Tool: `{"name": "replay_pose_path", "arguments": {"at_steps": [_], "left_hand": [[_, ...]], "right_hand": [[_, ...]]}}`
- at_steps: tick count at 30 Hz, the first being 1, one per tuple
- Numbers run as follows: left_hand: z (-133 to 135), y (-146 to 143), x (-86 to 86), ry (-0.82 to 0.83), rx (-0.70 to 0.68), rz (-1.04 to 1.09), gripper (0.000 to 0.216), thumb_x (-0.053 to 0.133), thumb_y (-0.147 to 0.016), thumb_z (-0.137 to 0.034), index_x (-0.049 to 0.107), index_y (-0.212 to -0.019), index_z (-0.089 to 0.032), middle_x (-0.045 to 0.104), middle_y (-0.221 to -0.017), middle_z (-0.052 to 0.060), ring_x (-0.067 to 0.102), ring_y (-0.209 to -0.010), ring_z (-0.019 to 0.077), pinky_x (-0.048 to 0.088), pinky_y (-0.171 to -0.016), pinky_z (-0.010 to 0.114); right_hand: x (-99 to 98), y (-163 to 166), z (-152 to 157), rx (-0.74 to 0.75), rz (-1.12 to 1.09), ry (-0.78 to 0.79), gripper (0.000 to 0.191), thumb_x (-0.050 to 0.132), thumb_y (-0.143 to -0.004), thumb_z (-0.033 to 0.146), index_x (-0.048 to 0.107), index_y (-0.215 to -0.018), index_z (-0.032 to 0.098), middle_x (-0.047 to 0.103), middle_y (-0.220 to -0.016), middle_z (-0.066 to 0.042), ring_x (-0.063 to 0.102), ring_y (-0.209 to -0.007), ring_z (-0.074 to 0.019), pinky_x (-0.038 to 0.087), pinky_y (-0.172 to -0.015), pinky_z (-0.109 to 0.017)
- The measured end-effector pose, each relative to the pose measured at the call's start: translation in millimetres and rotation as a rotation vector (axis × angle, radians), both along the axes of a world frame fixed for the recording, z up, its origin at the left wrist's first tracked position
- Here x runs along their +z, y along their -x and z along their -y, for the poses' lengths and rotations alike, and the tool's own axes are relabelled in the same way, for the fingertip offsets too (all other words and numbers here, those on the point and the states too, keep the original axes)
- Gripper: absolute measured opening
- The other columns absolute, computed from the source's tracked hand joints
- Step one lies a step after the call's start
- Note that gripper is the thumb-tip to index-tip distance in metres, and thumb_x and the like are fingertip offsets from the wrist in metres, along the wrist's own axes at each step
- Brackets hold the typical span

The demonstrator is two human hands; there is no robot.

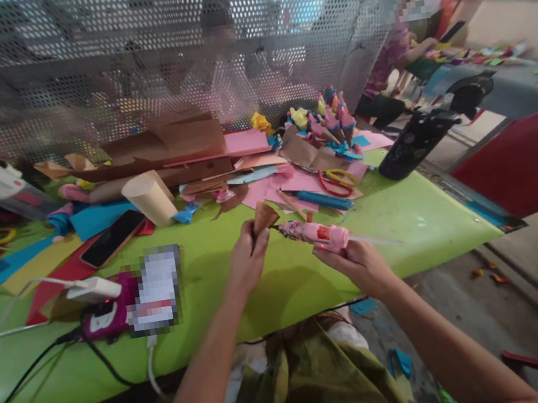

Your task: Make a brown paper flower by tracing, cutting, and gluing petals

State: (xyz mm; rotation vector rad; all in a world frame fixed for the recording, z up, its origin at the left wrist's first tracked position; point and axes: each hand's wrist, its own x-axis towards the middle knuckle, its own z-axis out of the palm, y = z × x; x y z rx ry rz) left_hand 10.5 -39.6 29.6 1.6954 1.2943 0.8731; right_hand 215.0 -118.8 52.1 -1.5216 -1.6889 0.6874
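Between the fingers of my left hand (248,257) is a small brown paper cone (264,217), its wide end turned up and to the right. My right hand (359,262) grips a pink hot glue gun (317,232) with a clear glue stick (378,239) poking out of its back. The gun's dark, stained nozzle points left at the cone, close to its edge; whether they touch I cannot tell. Both hands are above the front part of the green table (302,291).
Red-and-yellow scissors (336,185), a blue tube-like item (324,200) and pink paper lie behind the gun. A black bottle (405,144) stands right. Leftward are a cardboard tube (150,198), a dark phone (113,238) and a purple power strip (109,316) with cables. A person sits far right.
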Motion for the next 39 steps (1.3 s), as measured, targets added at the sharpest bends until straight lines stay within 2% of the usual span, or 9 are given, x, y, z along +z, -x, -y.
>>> {"name": "replay_pose_path", "arguments": {"at_steps": [6,14,19,24,28,32,34,36,39], "left_hand": [[1,0,0.8,0.018,-0.01,0.023,0.031,0.042,-0.095,-0.047,0.051,-0.11,-0.021,0.068,-0.098,0.004,0.062,-0.09,0.0226,0.045,-0.079,0.033],[0,1,-1.4,0.006,-0.007,0.025,0.032,0.044,-0.094,-0.048,0.051,-0.109,-0.021,0.067,-0.095,0.005,0.062,-0.088,0.0229,0.044,-0.078,0.034],[1,1,-1.9,0.009,-0.008,0.061,0.03,0.046,-0.094,-0.046,0.051,-0.107,-0.02,0.064,-0.09,0.003,0.058,-0.083,0.0206,0.041,-0.076,0.032],[0,1,-2.5,0.071,-0.006,0.211,0.028,0.05,-0.093,-0.046,0.054,-0.104,-0.021,0.059,-0.085,0.002,0.054,-0.082,0.0186,0.039,-0.073,0.031],[-2,3,-5.0,0.135,-0.023,0.366,0.029,0.058,-0.088,-0.049,0.055,-0.097,-0.022,0.05,-0.075,-0.002,0.046,-0.071,0.0146,0.037,-0.067,0.028],[-5,5,-8.2,0.164,-0.063,0.487,0.035,0.066,-0.083,-0.052,0.054,-0.097,-0.023,0.047,-0.071,-0.004,0.041,-0.064,0.0117,0.033,-0.061,0.025],[-5,4,-8.8,0.193,-0.082,0.541,0.039,0.068,-0.081,-0.055,0.054,-0.097,-0.023,0.047,-0.069,-0.005,0.039,-0.06,0.0106,0.031,-0.058,0.024],[-4,3,-8.6,0.235,-0.086,0.589,0.042,0.071,-0.077,-0.058,0.054,-0.094,-0.023,0.048,-0.067,-0.006,0.038,-0.059,0.0095,0.03,-0.057,0.023],[-3,2,-7.3,0.314,-0.064,0.633,0.048,0.074,-0.072,-0.062,0.053,-0.087,-0.022,0.051,-0.068,-0.005,0.04,-0.06,0.0086,0.03,-0.057,0.022]], "right_hand": [[-1.9,2,-1,0.031,0.013,-0.021,0.03,0.057,-0.089,0.048,0.066,-0.083,0.019,0.057,-0.069,-0.003,0.051,-0.064,-0.0185,0.039,-0.059,-0.029],[0.9,-4,-1,-0.062,0.016,-0.044,0.033,0.056,-0.09,0.051,0.064,-0.077,0.021,0.05,-0.059,-0.002,0.051,-0.064,-0.0206,0.036,-0.054,-0.029],[-4.8,-11,-2,-0.11,-0.044,-0.052,0.032,0.059,-0.088,0.05,0.066,-0.081,0.019,0.051,-0.063,-0.001,0.045,-0.06,-0.017,0.035,-0.053,-0.029],[-12.5,-26,-3,-0.209,-0.193,-0.015,0.036,0.065,-0.083,0.054,0.068,-0.08,0.019,0.049,-0.059,0.001,0.042,-0.054,-0.0139,0.035,-0.051,-0.028],[-13.9,-54,-9,-0.267,-0.405,-0.029,0.042,0.065,-0.079,0.06,0.067,-0.089,0.02,0.054,-0.063,0.001,0.045,-0.05,-0.0131,0.039,-0.045,-0.028],[-17.7,-106,-9,-0.421,-0.397,-0.014,0.045,0.068,-0.074,0.062,0.061,-0.095,0.023,0.056,-0.068,0.004,0.049,-0.047,-0.0118,0.041,-0.044,-0.027],[-21.9,-134,-7,-0.56,-0.326,0.018,0.048,0.068,-0.07,0.066,0.059,-0.088,0.022,0.051,-0.059,0.005,0.05,-0.046,-0.013,0.039,-0.044,-0.027],[-27.1,-157,-5,-0.625,-0.218,0.087,0.052,0.064,-0.067,0.071,0.058,-0.081,0.022,0.051,-0.055,0.004,0.052,-0.048,-0.0153,0.038,-0.046,-0.028],[-33.8,-181,-5,-0.72,0.17,0.164,0.054,0.05,-0.073,0.075,0.059,-0.069,0.021,0.053,-0.055,-0.001,0.052,-0.052,-0.0176,0.035,-0.048,-0.03]]}}
